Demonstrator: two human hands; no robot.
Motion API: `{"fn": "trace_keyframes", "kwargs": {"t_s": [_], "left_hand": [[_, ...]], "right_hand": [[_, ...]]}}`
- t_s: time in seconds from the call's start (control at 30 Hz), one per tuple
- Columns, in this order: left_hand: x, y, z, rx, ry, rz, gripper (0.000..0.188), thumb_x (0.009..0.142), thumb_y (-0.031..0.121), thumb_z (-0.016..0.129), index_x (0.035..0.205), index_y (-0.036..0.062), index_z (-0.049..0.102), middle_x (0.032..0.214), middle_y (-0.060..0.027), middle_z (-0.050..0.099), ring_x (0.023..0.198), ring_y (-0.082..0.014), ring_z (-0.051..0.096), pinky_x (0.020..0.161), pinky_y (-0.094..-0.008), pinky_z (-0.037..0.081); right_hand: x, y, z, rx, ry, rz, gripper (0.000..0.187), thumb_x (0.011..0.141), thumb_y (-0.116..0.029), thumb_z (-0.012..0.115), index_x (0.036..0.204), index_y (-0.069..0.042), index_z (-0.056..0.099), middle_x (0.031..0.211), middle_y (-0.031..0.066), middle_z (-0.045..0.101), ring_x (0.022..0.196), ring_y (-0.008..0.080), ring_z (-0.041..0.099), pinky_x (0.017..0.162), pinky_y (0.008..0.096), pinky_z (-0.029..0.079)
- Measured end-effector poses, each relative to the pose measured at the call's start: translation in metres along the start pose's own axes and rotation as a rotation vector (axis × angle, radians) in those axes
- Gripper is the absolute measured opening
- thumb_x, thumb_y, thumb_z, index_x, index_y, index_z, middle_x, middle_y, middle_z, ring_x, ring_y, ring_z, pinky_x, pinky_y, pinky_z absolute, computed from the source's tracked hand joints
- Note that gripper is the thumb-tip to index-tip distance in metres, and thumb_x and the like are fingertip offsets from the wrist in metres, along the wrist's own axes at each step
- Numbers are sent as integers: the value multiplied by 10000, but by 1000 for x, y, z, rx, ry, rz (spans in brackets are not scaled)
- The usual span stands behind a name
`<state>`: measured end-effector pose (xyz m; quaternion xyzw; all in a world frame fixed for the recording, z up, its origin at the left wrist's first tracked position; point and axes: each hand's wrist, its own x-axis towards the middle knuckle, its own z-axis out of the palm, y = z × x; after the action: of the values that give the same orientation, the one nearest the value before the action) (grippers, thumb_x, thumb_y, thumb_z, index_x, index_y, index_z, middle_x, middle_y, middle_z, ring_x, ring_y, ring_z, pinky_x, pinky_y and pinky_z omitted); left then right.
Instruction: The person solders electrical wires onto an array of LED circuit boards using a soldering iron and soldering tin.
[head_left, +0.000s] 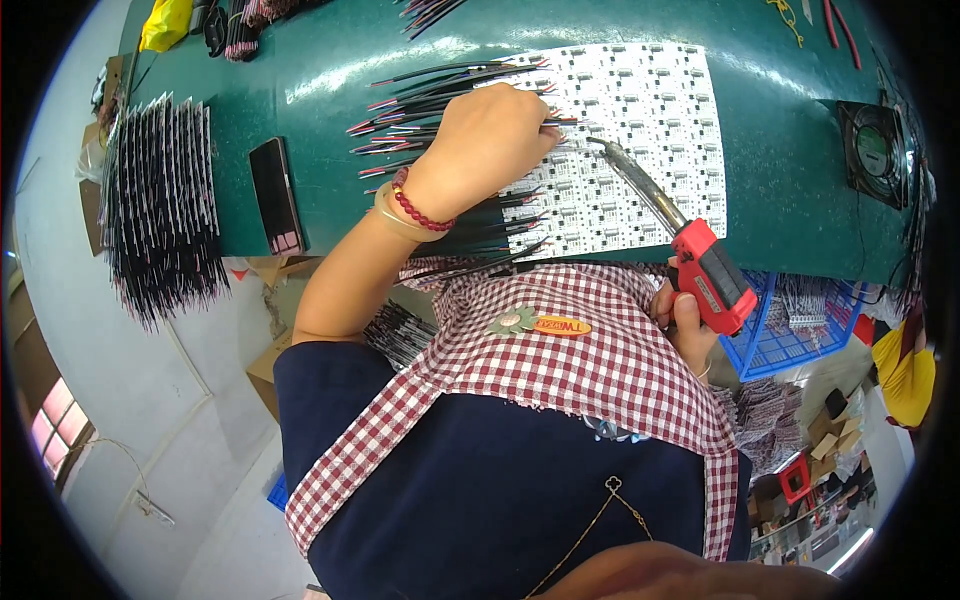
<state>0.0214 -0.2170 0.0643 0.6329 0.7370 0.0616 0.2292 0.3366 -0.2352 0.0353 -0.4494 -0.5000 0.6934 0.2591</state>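
Observation:
A white sheet of printed circuit boards (665, 110) lies on the green table (330, 100). Black cables (415, 72) with red and white wire ends are lined up along its left side, some reaching onto it. Over these cables, my left hand (490, 135) is closed in a pinch on one cable, whose thin wire ends (570, 122) point right across the boards. My right hand (690, 325) grips a red and black soldering gun (712, 275) beside the near right corner of the sheet. Its bent tip is over the boards, just right of those wire ends.
A dark phone (274, 195) lies left of the cables. Stacked boards with hanging cables (165, 200) overhang the table's left end. At the right stand a small black fan (875, 150) and, below the table edge, a blue crate (790, 330). Red-handled pliers (842, 35) lie far right.

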Motion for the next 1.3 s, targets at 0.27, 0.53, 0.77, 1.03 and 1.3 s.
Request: {"fn": "trace_keyframes", "kwargs": {"t_s": [0.27,0.53,0.77,1.03,1.3], "left_hand": [[-11,1,-4,-124,48,15,195,848,196,609,899,11,643,746,-177,641,734,-360,624,654,-413,489],[-65,26,-45,-263,748,-184,93,846,16,605,920,22,550,825,-122,558,694,-297,594,612,-346,474],[-59,28,6,-450,378,-150,128,751,24,659,853,35,581,815,-125,607,685,-304,606,599,-373,480],[-42,29,27,-247,304,-245,166,764,152,686,813,4,627,748,-138,643,616,-313,598,572,-360,455],[-43,29,29,-191,312,-200,180,788,184,690,823,13,645,713,-160,628,623,-344,597,558,-390,450]], "right_hand": [[6,-11,3,117,-4,-74,461,916,-290,581,1216,49,493,652,35,526,538,91,456,497,229,370],[10,-9,-8,199,-16,-84,492,920,-288,574,1259,51,465,662,38,512,541,97,457,513,233,376],[7,-6,-11,164,-72,-44,492,915,-286,581,1259,47,468,662,38,509,542,98,446,512,233,369],[-4,-4,-13,178,-48,16,465,908,-288,595,1222,39,493,667,49,530,547,102,459,502,238,365],[0,-8,-10,86,-80,28,417,906,-281,598,1173,28,518,684,52,555,555,93,474,495,230,374]]}}
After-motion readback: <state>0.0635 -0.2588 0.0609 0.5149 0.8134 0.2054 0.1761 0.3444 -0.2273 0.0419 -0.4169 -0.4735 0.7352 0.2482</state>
